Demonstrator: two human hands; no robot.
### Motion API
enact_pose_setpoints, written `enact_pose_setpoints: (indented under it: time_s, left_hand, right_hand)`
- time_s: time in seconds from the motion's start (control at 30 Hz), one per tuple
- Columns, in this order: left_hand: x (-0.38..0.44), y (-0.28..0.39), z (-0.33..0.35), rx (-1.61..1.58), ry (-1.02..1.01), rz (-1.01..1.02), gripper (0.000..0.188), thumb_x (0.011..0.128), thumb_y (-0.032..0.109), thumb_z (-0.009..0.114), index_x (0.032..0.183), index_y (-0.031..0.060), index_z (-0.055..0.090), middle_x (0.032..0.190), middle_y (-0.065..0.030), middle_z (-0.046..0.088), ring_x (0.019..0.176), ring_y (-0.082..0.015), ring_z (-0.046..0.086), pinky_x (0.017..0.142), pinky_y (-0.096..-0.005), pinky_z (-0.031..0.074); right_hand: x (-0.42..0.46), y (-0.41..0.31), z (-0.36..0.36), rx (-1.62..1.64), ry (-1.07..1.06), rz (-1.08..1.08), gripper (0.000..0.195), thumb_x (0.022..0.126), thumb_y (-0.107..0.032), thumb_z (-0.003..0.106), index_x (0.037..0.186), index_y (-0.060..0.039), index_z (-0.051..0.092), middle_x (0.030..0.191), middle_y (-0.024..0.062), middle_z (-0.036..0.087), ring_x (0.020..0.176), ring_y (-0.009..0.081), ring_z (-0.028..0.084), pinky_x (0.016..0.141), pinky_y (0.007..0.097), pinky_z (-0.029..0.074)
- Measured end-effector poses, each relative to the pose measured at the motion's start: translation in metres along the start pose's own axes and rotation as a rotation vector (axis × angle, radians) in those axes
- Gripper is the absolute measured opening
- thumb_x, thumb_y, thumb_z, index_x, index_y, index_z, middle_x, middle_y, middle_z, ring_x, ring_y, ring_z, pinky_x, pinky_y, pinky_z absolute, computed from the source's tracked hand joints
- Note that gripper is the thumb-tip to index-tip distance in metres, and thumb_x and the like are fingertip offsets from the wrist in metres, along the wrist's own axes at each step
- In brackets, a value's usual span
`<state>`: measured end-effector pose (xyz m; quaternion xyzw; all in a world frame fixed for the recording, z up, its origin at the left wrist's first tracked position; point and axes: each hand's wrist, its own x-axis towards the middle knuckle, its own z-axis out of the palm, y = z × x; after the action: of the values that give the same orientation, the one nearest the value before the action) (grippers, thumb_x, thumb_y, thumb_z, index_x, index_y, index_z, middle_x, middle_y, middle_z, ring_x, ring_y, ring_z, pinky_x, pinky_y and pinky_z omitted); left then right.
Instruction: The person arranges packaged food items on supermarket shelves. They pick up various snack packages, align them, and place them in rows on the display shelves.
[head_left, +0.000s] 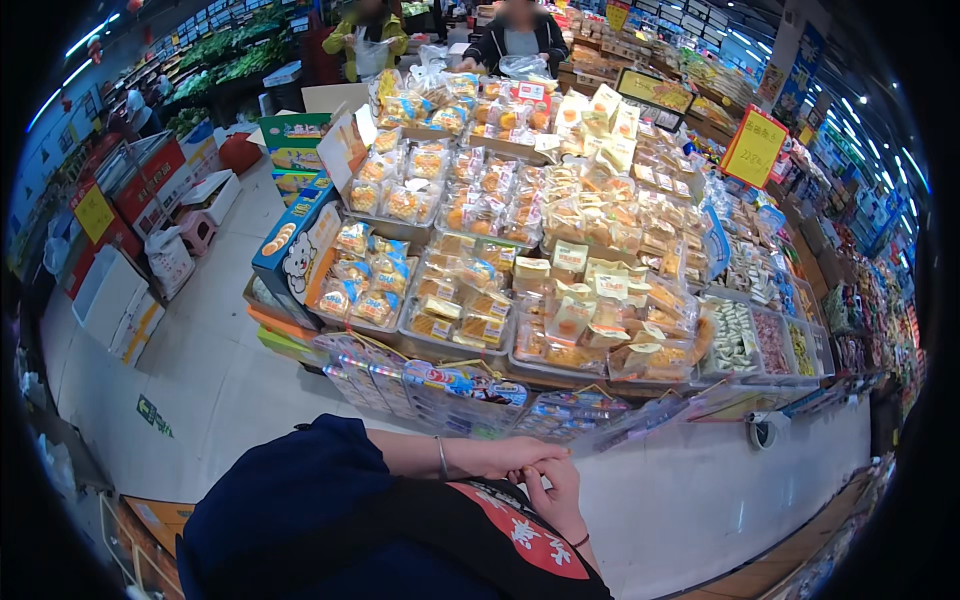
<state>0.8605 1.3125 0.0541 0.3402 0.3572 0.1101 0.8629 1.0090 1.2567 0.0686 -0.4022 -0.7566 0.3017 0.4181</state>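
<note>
My left hand (521, 456), with a silver bangle at the wrist, meets my right hand (556, 491) in front of my dark apron (420, 540). Both hands have curled fingers that touch and overlap, partly hiding one another, and no object shows in them. A thin dark red cord circles my right wrist. Beyond the hands stands a display of metal trays with wrapped cakes (574, 300), packaged buns (364, 289) and bagged pastries (469, 311). Clear plastic pockets with small colourful packs (465, 394) hang along its near edge, close to my hands.
Bins of small wrapped sweets (731, 337) adjoin the display on the right. Two people (367, 41) (517, 45) stand behind it, handling clear bags. White foam boxes (116, 300), a pink stool (197, 231) and a white sack (169, 259) are on the left. A yellow price sign (754, 148) rises at right.
</note>
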Motion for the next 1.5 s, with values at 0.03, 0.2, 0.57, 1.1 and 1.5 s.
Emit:
enact_pose_setpoints:
  time_s: [0.03, 0.2, 0.57, 1.1, 1.5]
  left_hand:
    - [0.006, -0.001, 0.011, 0.005, 0.012, -0.017, 0.032, 0.098, 0.045, 0.052, 0.09, 0.016, 0.062, 0.062, 0.0088, 0.049, 0.045, -0.0017, 0.036, 0.039, -0.0203, 0.019]
    - [0.042, -0.005, 0.064, 0.055, -0.067, -0.072, 0.031, 0.098, 0.044, 0.052, 0.089, 0.0161, 0.062, 0.06, 0.01, 0.046, 0.045, -0.0024, 0.035, 0.04, -0.0215, 0.018]
    - [0.132, -0.027, 0.152, 0.321, -0.308, -0.086, 0.036, 0.097, 0.043, 0.054, 0.114, 0.011, 0.059, 0.096, -0.0016, 0.055, 0.081, -0.0108, 0.051, 0.061, -0.0249, 0.041]
    - [0.298, 0.019, 0.272, 0.515, -0.387, -0.155, 0.038, 0.091, 0.007, 0.062, 0.058, 0.0101, 0.044, 0.065, -0.0013, 0.054, 0.058, -0.0084, 0.049, 0.059, -0.0239, 0.041]
    - [0.436, 0.01, 0.382, 0.65, -0.621, -0.359, 0.035, 0.094, 0.015, 0.06, 0.061, 0.0068, 0.051, 0.063, -0.0039, 0.056, 0.058, -0.0115, 0.052, 0.06, -0.0253, 0.044]
  right_hand:
    - [-0.008, 0.002, -0.008, -0.006, 0.016, 0.006, 0.005, 0.085, -0.007, 0.066, 0.081, -0.0037, 0.066, 0.08, 0.0095, 0.066, 0.079, 0.0283, 0.062, 0.071, 0.0366, 0.046]
    - [-0.056, 0.013, -0.049, -0.068, 0.128, 0.027, 0.007, 0.087, -0.007, 0.065, 0.082, -0.0022, 0.065, 0.081, 0.0103, 0.067, 0.079, 0.0285, 0.062, 0.071, 0.0361, 0.046]
    - [-0.161, 0.032, -0.103, -0.046, 0.567, 0.408, 0.008, 0.09, -0.007, 0.061, 0.087, -0.0003, 0.064, 0.085, 0.0136, 0.065, 0.084, 0.0309, 0.063, 0.075, 0.0363, 0.049]
    - [-0.249, 0.063, -0.228, 0.019, 1.007, 0.903, 0.018, 0.097, -0.011, 0.055, 0.109, -0.0001, 0.063, 0.092, 0.0114, 0.069, 0.084, 0.0179, 0.065, 0.077, 0.0298, 0.052]
    - [-0.292, 0.073, -0.329, 0.019, 1.204, 1.072, 0.02, 0.097, -0.012, 0.053, 0.108, -0.0004, 0.064, 0.091, 0.013, 0.068, 0.082, 0.0188, 0.065, 0.074, 0.0304, 0.052]
